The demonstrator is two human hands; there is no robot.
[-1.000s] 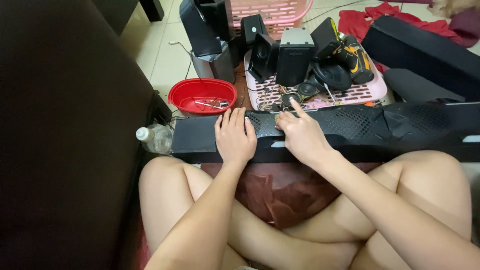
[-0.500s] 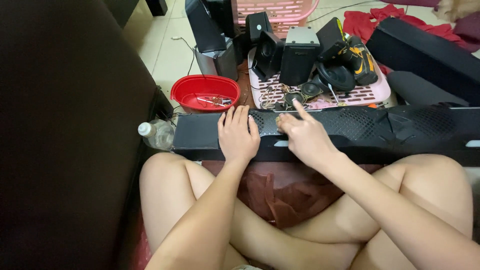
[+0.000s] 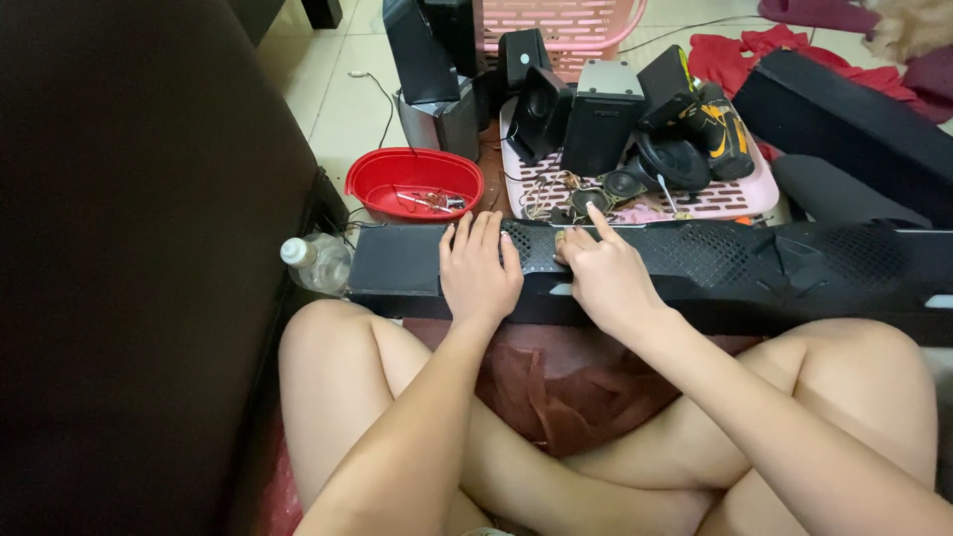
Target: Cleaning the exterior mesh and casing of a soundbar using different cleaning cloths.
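Note:
A long black soundbar (image 3: 735, 268) with a perforated grille lies across my crossed legs, running from the left to the right edge of view. My left hand (image 3: 479, 270) rests flat on its top near the left end, fingers together and pointing away from me. My right hand (image 3: 606, 278) sits just to the right of it, fingers curled, index finger stretched out onto the grille. Neither hand grips anything that I can see.
A red bowl (image 3: 422, 179) with small metal parts stands beyond the soundbar. A pink tray (image 3: 740, 194) holds several black speakers and a cordless drill (image 3: 720, 129). A plastic bottle (image 3: 316, 263) lies at left beside a dark cabinet (image 3: 129, 248). A pink basket (image 3: 566, 25) stands behind.
The view has shifted slightly. Both hands stay on the soundbar in nearly the same places; the right index finger keeps pressing on the grille.

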